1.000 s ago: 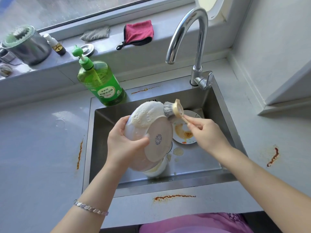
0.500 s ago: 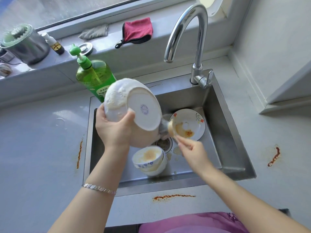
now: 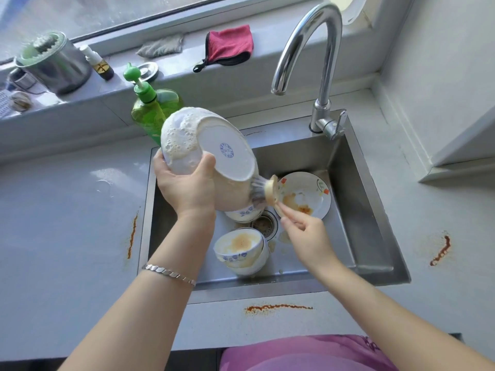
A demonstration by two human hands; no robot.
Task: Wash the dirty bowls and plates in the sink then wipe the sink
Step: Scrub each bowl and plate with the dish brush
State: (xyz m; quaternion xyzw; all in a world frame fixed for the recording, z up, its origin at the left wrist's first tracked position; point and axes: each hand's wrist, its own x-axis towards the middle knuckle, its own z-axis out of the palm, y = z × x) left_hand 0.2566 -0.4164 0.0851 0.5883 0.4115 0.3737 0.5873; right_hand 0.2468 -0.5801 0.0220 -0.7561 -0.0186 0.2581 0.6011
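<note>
early on: the big white soapy bowl w/ blue base stamp (image 3: 214,140) was lathered but unrinsed, tilted over the steel sink (image 3: 375,210). stained blue-patterned bowls (image 3: 241,250) + a sauce-smeared floral plate (image 3: 308,194) lay in it unwashed; sink wipe undone. left hand (image 3: 187,183) fingers curled round the bowl's rim. right hand (image 3: 308,234) pinched a round wooden brush (image 3: 270,194), bristles on the bowl's side.

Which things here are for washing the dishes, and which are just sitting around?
For the job: foamy white ceramic bowl in the left hand; round wooden dish brush in the right hand; stained flowered white plate; stacked dirty blue-patterned bowls; green plastic soap bottle; steel sink.
Just lying about: red cloth pouch; shiny metal canister; small brown glass bottle.
</note>
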